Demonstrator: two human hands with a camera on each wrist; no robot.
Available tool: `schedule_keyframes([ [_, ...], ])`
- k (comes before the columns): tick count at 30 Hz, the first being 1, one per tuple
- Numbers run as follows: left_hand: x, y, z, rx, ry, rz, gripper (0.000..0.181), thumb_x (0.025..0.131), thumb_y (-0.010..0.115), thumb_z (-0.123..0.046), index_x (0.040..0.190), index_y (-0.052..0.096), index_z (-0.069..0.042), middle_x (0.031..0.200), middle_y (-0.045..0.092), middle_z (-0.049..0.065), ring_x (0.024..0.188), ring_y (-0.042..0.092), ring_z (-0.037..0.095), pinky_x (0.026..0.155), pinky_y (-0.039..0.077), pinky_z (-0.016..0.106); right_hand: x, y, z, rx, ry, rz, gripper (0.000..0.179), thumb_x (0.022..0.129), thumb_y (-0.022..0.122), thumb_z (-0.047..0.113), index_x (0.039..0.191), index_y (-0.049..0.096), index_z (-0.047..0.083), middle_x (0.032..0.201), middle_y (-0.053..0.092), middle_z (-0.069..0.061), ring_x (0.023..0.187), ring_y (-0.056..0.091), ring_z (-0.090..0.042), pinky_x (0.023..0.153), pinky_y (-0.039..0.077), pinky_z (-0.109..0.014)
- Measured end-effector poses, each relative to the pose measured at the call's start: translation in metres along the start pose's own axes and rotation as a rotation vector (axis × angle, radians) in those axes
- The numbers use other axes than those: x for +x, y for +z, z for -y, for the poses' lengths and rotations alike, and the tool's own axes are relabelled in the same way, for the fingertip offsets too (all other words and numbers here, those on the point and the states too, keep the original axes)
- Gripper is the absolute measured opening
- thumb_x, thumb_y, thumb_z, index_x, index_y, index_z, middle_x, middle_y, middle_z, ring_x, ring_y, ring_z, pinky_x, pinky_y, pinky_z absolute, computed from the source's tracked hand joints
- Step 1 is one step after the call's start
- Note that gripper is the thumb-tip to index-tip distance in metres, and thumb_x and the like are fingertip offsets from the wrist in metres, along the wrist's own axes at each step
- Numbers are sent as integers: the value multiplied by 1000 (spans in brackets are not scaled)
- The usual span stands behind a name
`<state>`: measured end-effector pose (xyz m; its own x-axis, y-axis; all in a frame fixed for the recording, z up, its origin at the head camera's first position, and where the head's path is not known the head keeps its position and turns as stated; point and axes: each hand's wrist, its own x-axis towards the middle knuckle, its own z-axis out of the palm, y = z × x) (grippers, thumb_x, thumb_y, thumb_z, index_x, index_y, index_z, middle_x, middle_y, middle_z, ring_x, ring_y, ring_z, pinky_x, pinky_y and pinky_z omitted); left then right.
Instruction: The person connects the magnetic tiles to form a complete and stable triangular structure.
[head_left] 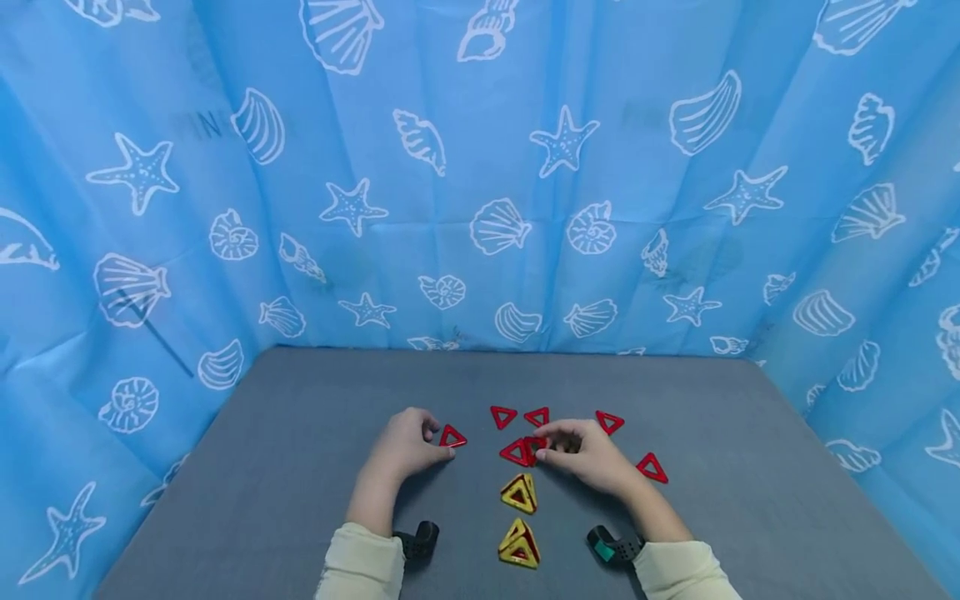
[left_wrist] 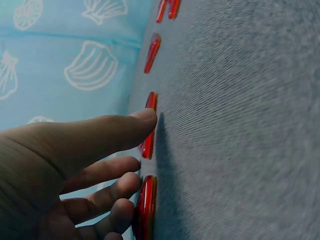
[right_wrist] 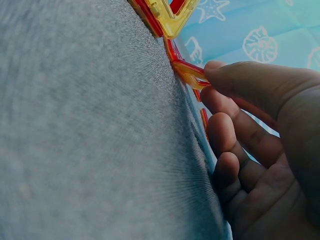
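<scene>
My right hand [head_left: 592, 457] pinches a red triangular magnetic tile [right_wrist: 192, 72] between thumb and forefinger, tilted up from the table. Its lower edge meets another red triangular tile [head_left: 514, 452] lying flat on the cloth. The remaining fingers of that hand are bent and hold nothing. My left hand [head_left: 408, 442] is beside a single red triangular tile [head_left: 453, 436], thumb and fingers apart. In the left wrist view the thumb overlaps a red tile [left_wrist: 149, 142], with another red tile [left_wrist: 145, 207] close by the curved fingertips.
Two small yellow-and-red pyramids [head_left: 519, 493] [head_left: 519, 544] stand in the near middle of the grey table [head_left: 315, 500]. Red tiles [head_left: 503, 417] [head_left: 537, 416] lie beyond the hands, and more red tiles [head_left: 609, 422] [head_left: 652, 467] lie to the right. A blue shell-print curtain [head_left: 465, 275] surrounds the table.
</scene>
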<state>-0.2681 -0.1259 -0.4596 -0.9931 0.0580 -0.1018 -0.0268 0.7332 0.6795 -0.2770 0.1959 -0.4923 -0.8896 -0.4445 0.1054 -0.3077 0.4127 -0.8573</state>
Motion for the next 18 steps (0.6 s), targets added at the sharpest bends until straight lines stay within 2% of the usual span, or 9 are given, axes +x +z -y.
schedule_keyframes([
  [2,0,2,0,11,0,-2,43,85,91,-22,119,73,-2,98,64,7,86,57,21,77,52,41,0,1,0,3,8,5,30,97,78,17,125,75,4,94,71,-8,71,59,-10,62,51,-26],
  [8,2,11,-2,16,58,7,31,87,89,-18,112,76,-4,96,64,7,82,55,20,72,48,38,-6,1,-2,-9,38,-15,29,98,79,20,122,75,5,92,70,-5,72,60,-9,63,52,-27],
  [13,3,15,-7,31,45,-3,35,88,88,-21,115,75,-4,91,61,4,81,55,20,70,46,37,-7,0,-1,-13,36,-15,31,97,79,20,123,75,3,94,71,-6,72,60,-9,63,52,-27],
  [18,1,12,-7,25,54,-41,34,88,88,-19,113,75,-2,93,62,6,81,55,21,71,48,38,2,2,2,-1,20,8,32,98,79,21,124,74,2,95,73,-7,73,61,-11,63,53,-27],
])
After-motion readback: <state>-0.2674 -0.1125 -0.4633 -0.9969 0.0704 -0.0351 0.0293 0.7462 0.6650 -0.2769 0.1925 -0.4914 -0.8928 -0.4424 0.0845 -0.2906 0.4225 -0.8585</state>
